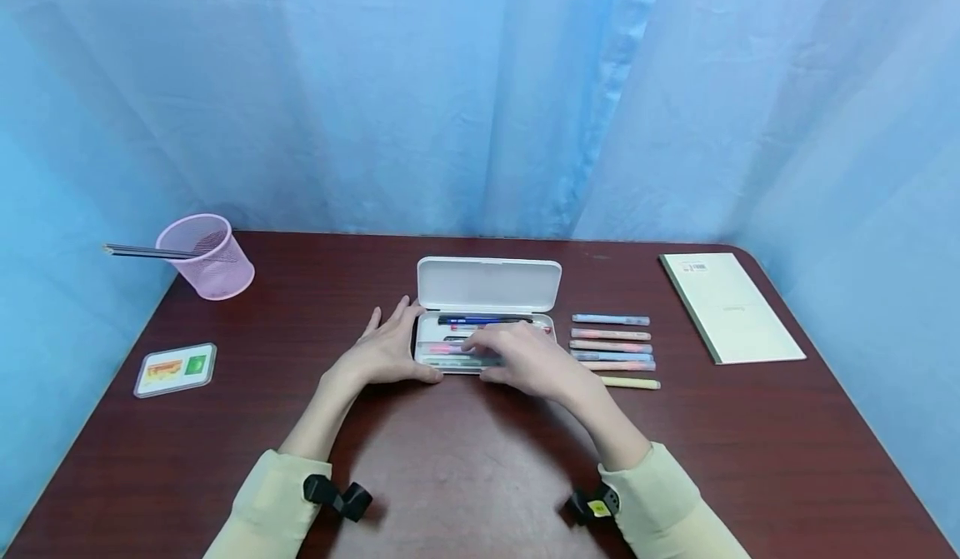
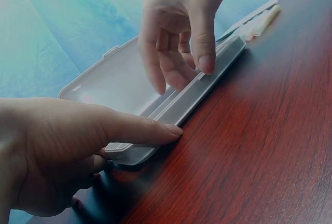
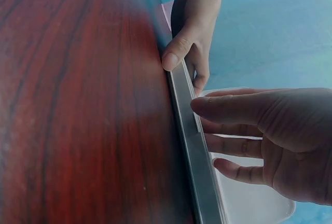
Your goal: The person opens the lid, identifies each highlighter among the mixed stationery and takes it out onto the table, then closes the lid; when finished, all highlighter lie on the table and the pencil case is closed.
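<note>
An open white pencil case lies on the table, its lid raised at the back. Inside are several pens, among them a dark blue pen and a pink-marked pen. My left hand rests against the case's left end, fingers spread and straight, thumb along the front corner. Over the middle of the tray, my right hand reaches in with loosely bent fingers near the pens. In the right wrist view, its thumb is apart from its fingers, with nothing seen gripped between them. The pens under that hand are partly hidden.
Several pastel pens lie in a row right of the case. A pale notebook sits at the far right. On the left stand a pink mesh cup with thin dark sticks and a small flat box.
</note>
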`<state>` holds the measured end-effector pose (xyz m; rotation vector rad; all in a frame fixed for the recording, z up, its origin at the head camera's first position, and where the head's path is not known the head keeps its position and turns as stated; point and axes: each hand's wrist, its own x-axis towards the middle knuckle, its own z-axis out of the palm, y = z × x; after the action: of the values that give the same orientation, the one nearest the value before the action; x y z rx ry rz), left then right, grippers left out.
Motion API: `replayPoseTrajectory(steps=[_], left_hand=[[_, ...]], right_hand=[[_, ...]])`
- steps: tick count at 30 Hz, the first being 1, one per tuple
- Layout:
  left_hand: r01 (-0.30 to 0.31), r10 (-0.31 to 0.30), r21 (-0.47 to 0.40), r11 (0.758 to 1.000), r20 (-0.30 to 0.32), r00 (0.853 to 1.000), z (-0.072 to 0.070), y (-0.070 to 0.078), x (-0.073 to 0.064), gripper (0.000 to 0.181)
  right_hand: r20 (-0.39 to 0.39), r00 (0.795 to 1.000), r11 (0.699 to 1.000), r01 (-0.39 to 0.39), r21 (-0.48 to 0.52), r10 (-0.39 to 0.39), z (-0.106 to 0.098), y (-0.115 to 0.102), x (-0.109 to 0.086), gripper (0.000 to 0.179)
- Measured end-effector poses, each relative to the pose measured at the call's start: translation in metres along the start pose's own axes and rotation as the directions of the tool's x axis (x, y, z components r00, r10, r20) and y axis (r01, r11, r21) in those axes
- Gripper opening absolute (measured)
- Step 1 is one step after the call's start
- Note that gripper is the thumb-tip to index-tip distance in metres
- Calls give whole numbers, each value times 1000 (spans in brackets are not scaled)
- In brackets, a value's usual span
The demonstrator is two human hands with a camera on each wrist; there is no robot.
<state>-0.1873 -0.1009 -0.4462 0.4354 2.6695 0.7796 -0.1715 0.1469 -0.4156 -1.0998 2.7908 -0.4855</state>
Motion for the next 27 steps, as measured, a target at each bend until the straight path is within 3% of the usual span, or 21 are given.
replayPoseTrajectory(steps=[17,27], left_hand=[[-1,1,-5,1000,-3,1000,0,1,0,109],[5,-5,-12,1000,-2,1000,1,2,0,108]], right_hand=[[-16,1000,988,0,-152,-2,4,0,-5,16],[-25,1000,986,-8,-165,4,7,0,-5,12]])
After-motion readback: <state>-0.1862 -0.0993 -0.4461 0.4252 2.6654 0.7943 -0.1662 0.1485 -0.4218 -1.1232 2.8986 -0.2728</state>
